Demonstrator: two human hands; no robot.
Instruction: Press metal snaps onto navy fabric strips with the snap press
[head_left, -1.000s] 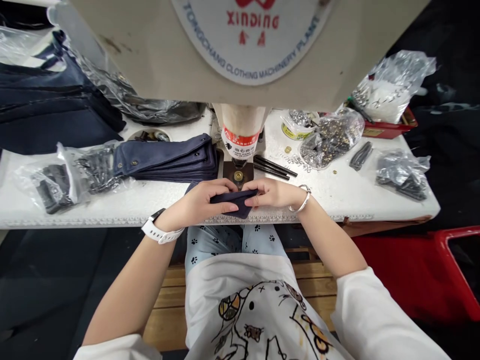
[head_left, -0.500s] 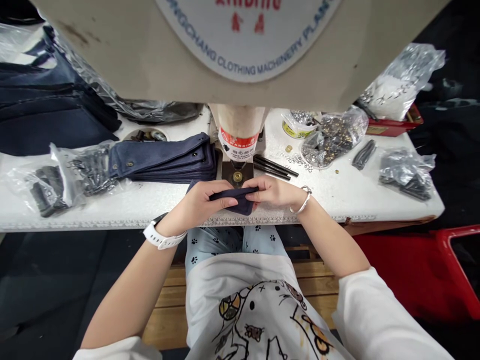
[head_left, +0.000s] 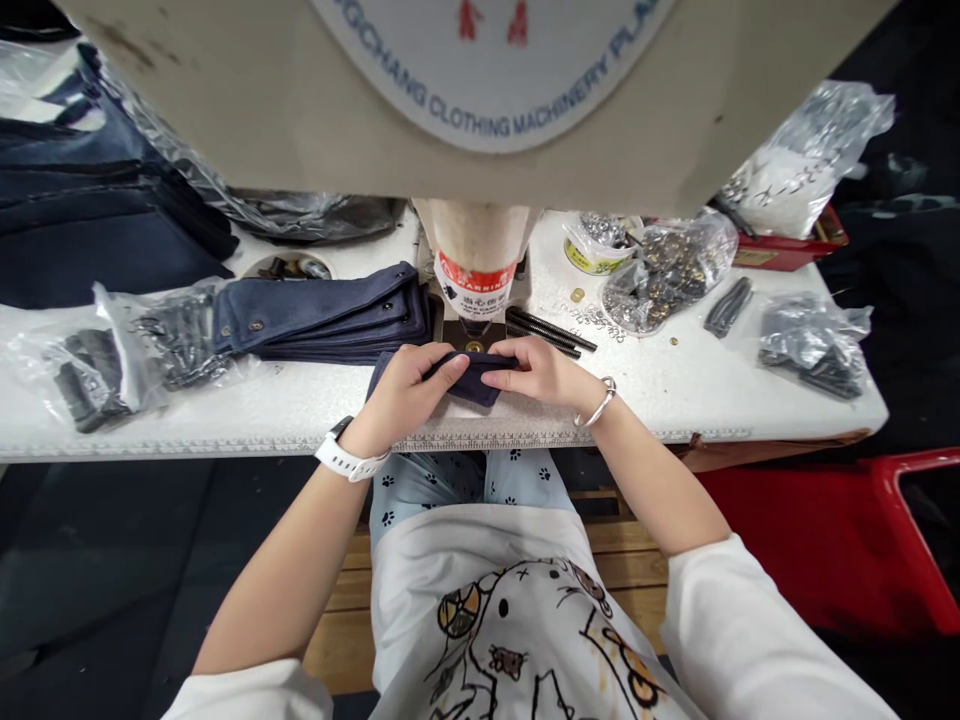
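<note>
My left hand (head_left: pixel 409 385) and my right hand (head_left: pixel 536 370) both pinch a small dark blue fabric piece (head_left: pixel 472 380) on the white table (head_left: pixel 315 400). They hold it right at the base of the press machine (head_left: pixel 480 100), under its punch head (head_left: pixel 474 290). A brass snap (head_left: pixel 474 347) sits on the die just beyond the fabric's far edge. My left wrist wears a white watch, my right wrist a silver bangle.
A stack of dark blue fabric pieces (head_left: pixel 322 315) lies left of the punch. Plastic bags of metal parts (head_left: pixel 664 270) and dark parts (head_left: pixel 814 340) lie right, more bags (head_left: pixel 120 350) left. Black rods (head_left: pixel 551 332) rest by my right hand. A red bin (head_left: pixel 847 540) stands low right.
Both hands have pushed the fabric piece forward, away from the table edge and up to the die under the punch. The fabric now partly covers the die plate.
</note>
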